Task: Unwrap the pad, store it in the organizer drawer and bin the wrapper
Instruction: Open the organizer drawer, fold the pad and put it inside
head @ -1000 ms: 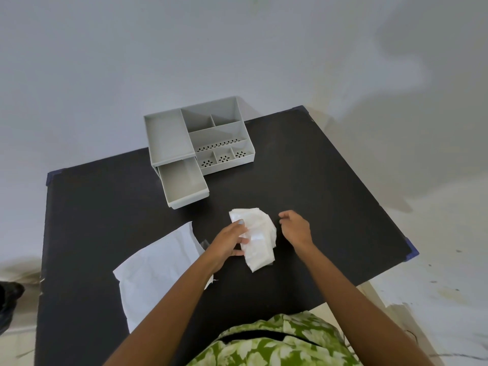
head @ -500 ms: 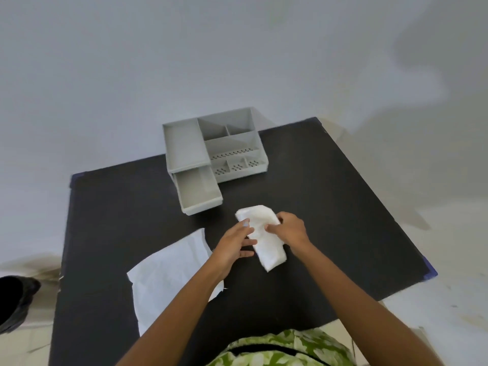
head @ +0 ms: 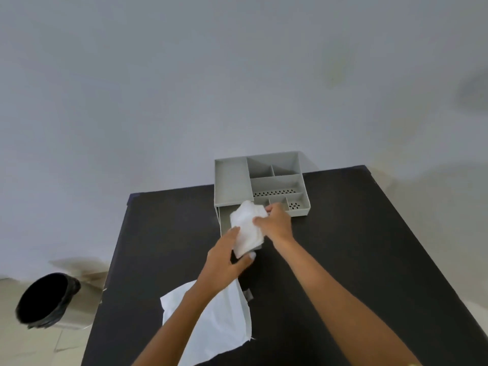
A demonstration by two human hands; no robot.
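A folded white pad (head: 247, 228) is held over the pulled-out drawer (head: 224, 216) of the grey organizer (head: 274, 178). My right hand (head: 276, 223) grips its upper right side. My left hand (head: 228, 260) holds its lower end from below, thumb under the bottom edge. The pad hides most of the drawer's inside. The flat white wrapper (head: 221, 320) lies on the black table (head: 343, 247) near the front edge, partly under my left forearm.
A bin lined with a black bag (head: 46, 299) stands on the floor to the left of the table. The organizer sits at the table's far edge against a pale wall. Its top has several small compartments, some with perforated floors.
Both hands have carried the folded pad from the middle of the table away from me to above the open drawer. The head camera has turned, bringing the bin into view.
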